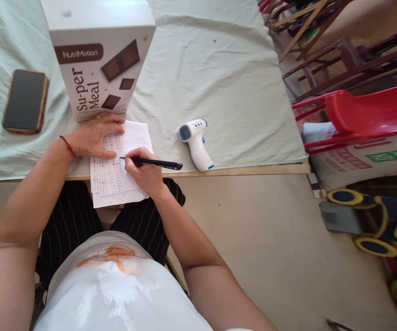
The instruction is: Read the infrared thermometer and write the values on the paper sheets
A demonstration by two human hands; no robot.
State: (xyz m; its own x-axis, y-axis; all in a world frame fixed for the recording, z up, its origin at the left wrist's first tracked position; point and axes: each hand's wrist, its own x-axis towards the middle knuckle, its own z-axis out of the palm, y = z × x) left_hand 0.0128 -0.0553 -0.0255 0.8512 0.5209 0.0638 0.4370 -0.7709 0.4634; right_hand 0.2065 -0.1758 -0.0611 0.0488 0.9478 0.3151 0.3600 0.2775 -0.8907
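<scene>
Sheets of paper [136, 133] covered in part with handwritten columns lie at the table's near edge and stick out over it. My left hand [97, 135] rests open on their upper left part, fingers spread and pressing the sheets down. In my right hand [145, 172] is a black pen [160, 162], its tip pointing left onto the writing near my left thumb. A white box [88, 78] printed "Su-per Meal" stands upright just beyond my left hand. To the right of the paper lies a white and blue infrared thermometer [198, 145].
A dark smartphone [25, 101] lies at the left of the cloth-covered table [219, 73]. Past the table's right edge stand a red plastic chair [367, 108], a printed sack [357, 161] and a yellow and blue wheeled toy [384, 225] on the floor.
</scene>
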